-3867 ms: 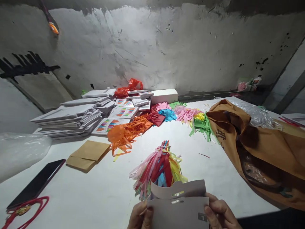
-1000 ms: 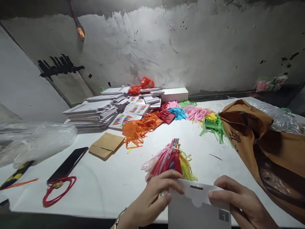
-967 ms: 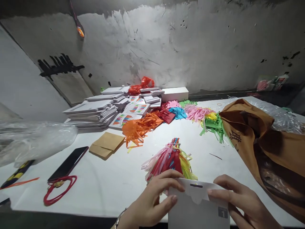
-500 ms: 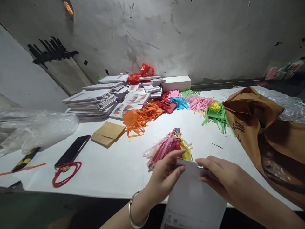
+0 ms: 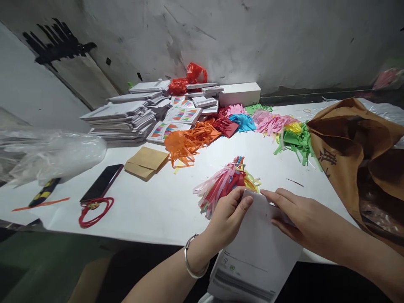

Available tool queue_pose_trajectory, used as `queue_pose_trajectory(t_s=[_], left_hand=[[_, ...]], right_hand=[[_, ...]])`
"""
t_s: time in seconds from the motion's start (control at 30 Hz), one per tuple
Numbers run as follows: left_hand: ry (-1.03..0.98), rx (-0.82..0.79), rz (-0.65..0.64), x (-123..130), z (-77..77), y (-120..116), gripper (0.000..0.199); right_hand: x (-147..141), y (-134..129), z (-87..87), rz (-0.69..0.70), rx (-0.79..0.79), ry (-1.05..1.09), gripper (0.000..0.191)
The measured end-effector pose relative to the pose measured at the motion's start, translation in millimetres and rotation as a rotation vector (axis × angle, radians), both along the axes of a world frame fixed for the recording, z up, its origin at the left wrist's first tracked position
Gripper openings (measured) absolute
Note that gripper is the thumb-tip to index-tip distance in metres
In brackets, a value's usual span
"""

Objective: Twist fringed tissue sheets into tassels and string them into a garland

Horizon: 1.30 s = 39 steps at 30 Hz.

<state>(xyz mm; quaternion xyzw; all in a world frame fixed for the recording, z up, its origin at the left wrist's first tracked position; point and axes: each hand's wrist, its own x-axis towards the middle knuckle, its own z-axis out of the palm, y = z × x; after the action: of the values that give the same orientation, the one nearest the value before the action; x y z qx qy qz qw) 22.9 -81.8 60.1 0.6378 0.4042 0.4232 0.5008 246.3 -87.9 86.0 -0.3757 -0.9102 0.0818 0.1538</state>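
Note:
A flat white cardboard box (image 5: pixel 252 248) with small print and a grey band near its lower end tilts over the table's front edge. My left hand (image 5: pixel 229 210), a silver bangle at the wrist, is closed on its upper left corner, thumb on the near face. At the upper right corner my right hand (image 5: pixel 295 212) pinches the box's end, where a small slit shows; some of its fingers are hidden behind. Just beyond the box lies a bundle of multicoloured paper tassels (image 5: pixel 227 179), pink, red and yellow, partly covered by my left hand.
Stacked white boxes (image 5: pixel 123 122) stand at the back left. Orange tassels (image 5: pixel 192 141) and green tassels (image 5: pixel 295 141) lie along the back. A phone (image 5: pixel 102 183) with a red cord, a brown paper envelope (image 5: pixel 147 162) and clear plastic (image 5: pixel 63 153) are left; a brown bag (image 5: pixel 347 139) is right.
My view has tipped downward, showing more of the box's lower print. Both hands keep their hold on the box's upper end; the tassel bundle lies where it was.

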Motion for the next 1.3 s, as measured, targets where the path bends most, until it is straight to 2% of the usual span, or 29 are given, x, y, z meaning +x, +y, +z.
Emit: queue_pose_trajectory(t_s=[0.1, 0.27, 0.37, 0.5, 0.63, 0.83, 0.9, 1.03, 1.2, 1.3], left_hand=[[0.036, 0.001, -0.018, 2, -0.9, 2, 0.029], [0.037, -0.006, -0.03, 4, -3.5, 5, 0.034], [0.063, -0.017, -0.022, 5, -4.8, 5, 0.035], [0.073, 0.005, -0.026, 6, -4.9, 7, 0.034], [0.044, 0.006, -0.028, 7, -4.0, 7, 0.033], [0.082, 0.011, -0.021, 6, -3.2, 8, 0.033], [0.091, 0.023, -0.014, 6, -3.6, 9, 0.033], [0.067, 0.037, -0.036, 7, -4.9, 10, 0.033], [0.083, 0.033, -0.06, 8, -5.2, 8, 0.032], [0.103, 0.034, -0.047, 9, -5.4, 8, 0.031]], right_hand=[[0, 3, -3.7, 0.005, 0.043, -0.01, 0.047], [2, 6, -3.2, -0.002, -0.068, 0.048, 0.056], [5, 7, -2.0, -0.011, -0.131, 0.073, 0.052], [8, 6, -3.3, -0.028, -0.134, 0.087, 0.048], [7, 6, -5.7, -0.022, -0.064, 0.08, 0.05], [-1, 5, -9.0, -0.021, 0.182, 0.017, 0.053], [-2, 3, -11.3, -0.036, 0.213, 0.025, 0.052], [-1, 2, -13.6, -0.08, 0.095, 0.09, 0.044], [2, 8, -4.5, -0.168, -0.177, 0.189, 0.019], [4, 13, -0.1, -0.196, -0.266, 0.155, 0.01]])
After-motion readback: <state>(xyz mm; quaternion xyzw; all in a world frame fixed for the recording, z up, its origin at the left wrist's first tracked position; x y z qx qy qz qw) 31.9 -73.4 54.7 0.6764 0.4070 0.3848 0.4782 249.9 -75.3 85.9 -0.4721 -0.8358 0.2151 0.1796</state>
